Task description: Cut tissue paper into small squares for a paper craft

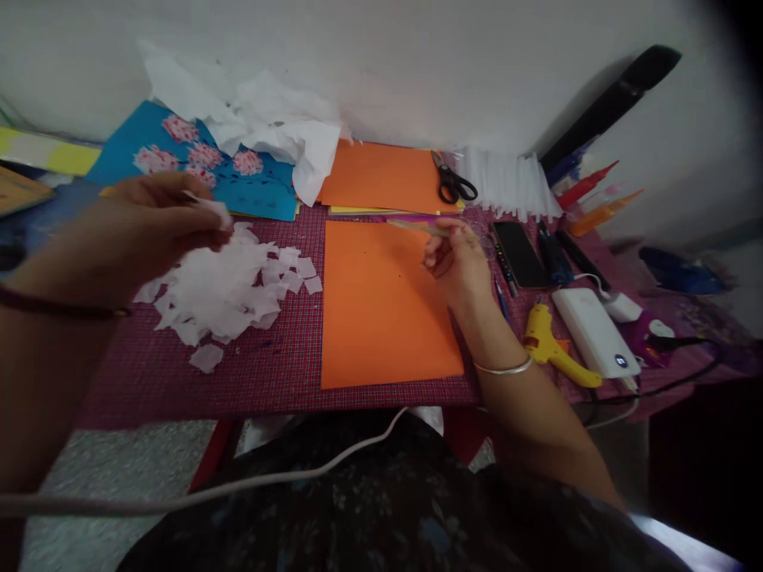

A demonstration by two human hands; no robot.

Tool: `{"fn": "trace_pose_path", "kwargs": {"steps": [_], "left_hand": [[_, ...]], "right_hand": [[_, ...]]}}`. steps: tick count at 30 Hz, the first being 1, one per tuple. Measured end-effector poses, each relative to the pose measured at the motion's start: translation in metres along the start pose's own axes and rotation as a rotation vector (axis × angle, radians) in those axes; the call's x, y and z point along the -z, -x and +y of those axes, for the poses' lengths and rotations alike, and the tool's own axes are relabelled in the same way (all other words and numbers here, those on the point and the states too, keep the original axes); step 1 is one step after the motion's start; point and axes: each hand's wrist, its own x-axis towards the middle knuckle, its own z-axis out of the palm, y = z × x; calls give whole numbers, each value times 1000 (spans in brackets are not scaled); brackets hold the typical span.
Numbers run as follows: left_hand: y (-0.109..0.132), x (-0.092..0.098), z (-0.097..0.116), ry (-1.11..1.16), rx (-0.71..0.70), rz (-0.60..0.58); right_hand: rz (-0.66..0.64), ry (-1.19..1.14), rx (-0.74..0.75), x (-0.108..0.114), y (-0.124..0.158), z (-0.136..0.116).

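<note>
Pinched in my left hand is a small piece of white paper, held above a pile of cut white paper pieces. My right hand is closed around a thin pale stick whose tapered tip points left; its exact kind is unclear. Beneath the stick lies an orange sheet, flat on the checked tablecloth, with a few tiny dark specks on it.
Behind stand a blue sheet with pink-white tufts, crumpled white paper and black-handled scissors on orange sheets. To the right are a phone, a yellow glue gun and a power bank. A cable crosses my lap.
</note>
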Motion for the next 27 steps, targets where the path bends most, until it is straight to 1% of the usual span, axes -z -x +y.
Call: {"fn": "trace_pose_path", "kwargs": {"steps": [1, 3, 4, 6, 7, 9, 10, 12, 17, 21, 24, 26, 27], "left_hand": [[11, -22, 17, 168, -39, -8], [26, -65, 40, 413, -91, -133], [29, -85, 46, 473, -91, -202], [28, -121, 51, 614, -75, -274], [25, -136, 52, 682, -54, -305], [19, -159, 53, 784, -20, -342], [16, -166, 54, 816, -6, -351], [14, -174, 55, 839, 7, -357], [17, -176, 52, 773, 18, -369], [16, -183, 45, 790, 2, -372], [16, -189, 44, 779, -32, -352], [20, -183, 44, 717, -88, -341], [24, -175, 44, 653, -130, -341]], "right_hand": [[-43, 44, 39, -4, 4, 0], [-116, 136, 106, -13, 14, 1], [-144, 186, 132, -18, 19, 1], [-186, 288, 156, -25, 28, 0], [-206, 335, 153, -28, 31, 0], [-250, 411, 138, -31, 33, 1], [-271, 434, 129, -31, 33, 2], [-298, 461, 112, -30, 32, 7], [-259, 564, 82, -31, 30, 18], [-242, 585, 84, -37, 34, 18], [-221, 610, 85, -38, 34, 16], [-212, 623, 83, -37, 34, 14], [-207, 622, 86, -36, 34, 14]]}}
